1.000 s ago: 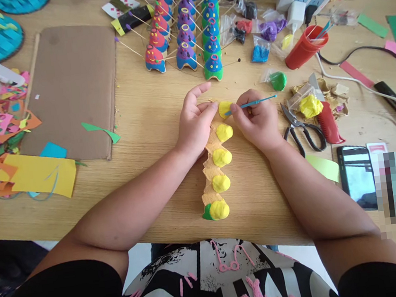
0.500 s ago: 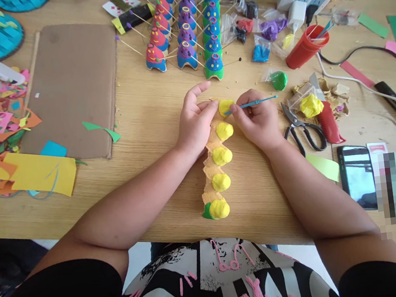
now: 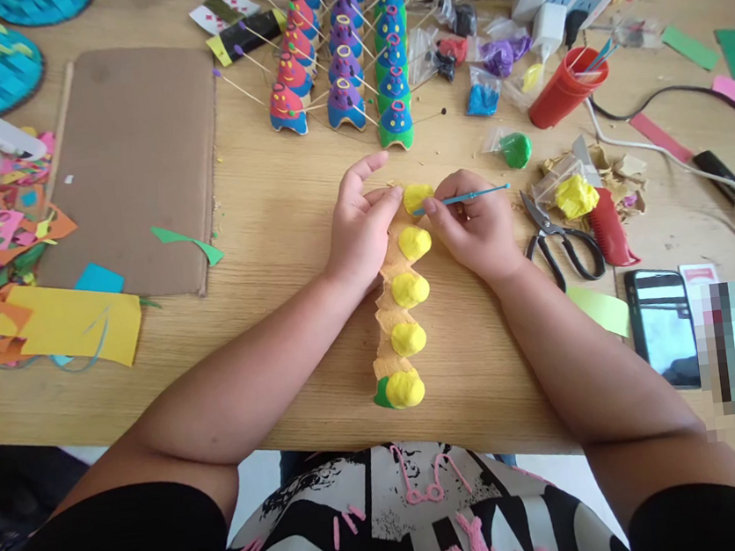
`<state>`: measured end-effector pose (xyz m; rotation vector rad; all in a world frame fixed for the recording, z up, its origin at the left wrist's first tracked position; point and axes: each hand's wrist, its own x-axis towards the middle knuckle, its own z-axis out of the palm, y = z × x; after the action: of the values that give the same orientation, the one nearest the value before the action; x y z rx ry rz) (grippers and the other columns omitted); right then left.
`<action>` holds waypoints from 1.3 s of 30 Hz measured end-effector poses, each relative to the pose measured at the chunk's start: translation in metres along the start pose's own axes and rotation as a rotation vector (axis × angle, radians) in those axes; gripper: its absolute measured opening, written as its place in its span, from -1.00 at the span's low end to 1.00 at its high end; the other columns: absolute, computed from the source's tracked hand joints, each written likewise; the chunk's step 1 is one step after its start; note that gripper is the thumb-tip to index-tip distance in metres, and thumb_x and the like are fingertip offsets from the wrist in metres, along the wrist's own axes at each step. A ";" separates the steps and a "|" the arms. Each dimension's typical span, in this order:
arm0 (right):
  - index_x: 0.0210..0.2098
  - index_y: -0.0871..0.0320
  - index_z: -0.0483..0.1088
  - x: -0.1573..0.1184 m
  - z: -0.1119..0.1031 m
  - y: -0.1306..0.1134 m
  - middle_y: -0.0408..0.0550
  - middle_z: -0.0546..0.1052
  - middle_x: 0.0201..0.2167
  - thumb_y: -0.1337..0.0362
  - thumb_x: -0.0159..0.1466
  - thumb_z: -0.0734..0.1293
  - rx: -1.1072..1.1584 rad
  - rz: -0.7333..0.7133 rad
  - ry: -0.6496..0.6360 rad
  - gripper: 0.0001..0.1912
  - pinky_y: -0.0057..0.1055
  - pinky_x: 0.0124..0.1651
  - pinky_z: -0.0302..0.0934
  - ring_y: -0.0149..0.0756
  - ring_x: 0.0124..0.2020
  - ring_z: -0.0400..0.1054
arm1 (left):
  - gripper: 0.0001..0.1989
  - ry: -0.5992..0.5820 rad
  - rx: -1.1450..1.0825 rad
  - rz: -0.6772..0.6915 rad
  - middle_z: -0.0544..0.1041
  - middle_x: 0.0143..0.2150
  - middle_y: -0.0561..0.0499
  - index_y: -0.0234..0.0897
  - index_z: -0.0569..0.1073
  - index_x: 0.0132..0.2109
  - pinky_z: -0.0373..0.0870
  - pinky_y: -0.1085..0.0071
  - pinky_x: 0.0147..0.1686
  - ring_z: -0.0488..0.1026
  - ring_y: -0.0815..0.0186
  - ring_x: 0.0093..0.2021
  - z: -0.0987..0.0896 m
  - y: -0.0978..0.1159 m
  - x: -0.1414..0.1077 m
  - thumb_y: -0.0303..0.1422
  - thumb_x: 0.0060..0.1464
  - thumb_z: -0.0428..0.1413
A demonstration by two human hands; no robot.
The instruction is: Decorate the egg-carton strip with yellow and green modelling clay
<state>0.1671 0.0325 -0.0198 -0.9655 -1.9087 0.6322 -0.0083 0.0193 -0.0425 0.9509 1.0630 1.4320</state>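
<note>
While right hand holds tool, cup holds sticks.

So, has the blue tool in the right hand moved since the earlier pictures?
Yes, slightly: the free end of the blue tool has dipped lower in the picture, farther from the unmoved green clay.

The left hand was partly curled, its thumb reaching toward the right hand, its index finger extended beyond the thumb. The right hand, near the left, was closed in a pinch. Behind the hands, the left forearm and right forearm slanted outward.
</note>
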 end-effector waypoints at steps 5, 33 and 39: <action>-0.28 0.05 0.45 0.000 0.000 0.002 -0.17 0.38 -0.45 -0.15 0.47 0.35 -0.012 0.019 -0.026 -0.59 -0.30 -0.37 0.25 -0.37 -0.47 0.21 | -0.58 0.001 -0.012 -0.002 0.44 -0.42 0.14 -0.09 0.43 0.24 0.52 0.37 -0.24 0.59 0.30 -0.33 -0.002 -0.002 0.001 -0.27 0.30 0.29; -0.26 0.05 0.44 0.002 -0.004 0.002 -0.13 0.42 -0.40 -0.20 0.49 0.28 0.000 -0.015 -0.053 -0.53 -0.28 -0.31 0.28 -0.33 -0.42 0.26 | -0.55 0.018 -0.041 -0.084 0.49 -0.42 0.14 -0.10 0.42 0.26 0.55 0.37 -0.24 0.63 0.29 -0.31 0.000 0.010 -0.001 -0.29 0.29 0.29; -0.27 0.04 0.44 0.001 -0.004 0.002 -0.12 0.41 -0.41 -0.22 0.49 0.28 0.041 -0.013 -0.042 -0.52 -0.26 -0.31 0.28 -0.33 -0.42 0.25 | -0.54 0.014 -0.044 -0.089 0.54 -0.38 0.11 -0.09 0.41 0.28 0.58 0.34 -0.20 0.66 0.26 -0.26 -0.002 0.006 0.001 -0.27 0.31 0.29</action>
<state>0.1710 0.0351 -0.0187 -0.9204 -1.9299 0.6859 -0.0117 0.0200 -0.0371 0.8529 1.0671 1.3849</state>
